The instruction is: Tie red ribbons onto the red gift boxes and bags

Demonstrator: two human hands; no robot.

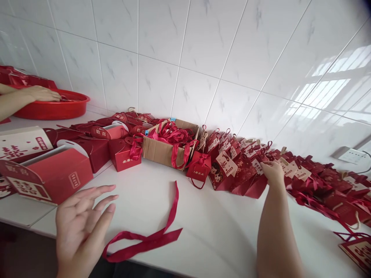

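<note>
My left hand (84, 227) is raised over the front edge of the white table, fingers apart and holding nothing. Beside it a loose dark-red ribbon (145, 241) lies in a bent loop on the tabletop. My right hand (272, 172) reaches to the row of red gift boxes along the wall. Its fingers are closed at the top of one red gift box (256, 187) with a white tag, at the front of that row. The fingertips are partly hidden by the hand itself.
A cardboard box (162, 151) full of red ribbons stands mid-table. Open red boxes (55, 172) crowd the left. Another person's hand (43, 94) is in a red basin (52, 110). A power strip (352, 155) is on the right wall.
</note>
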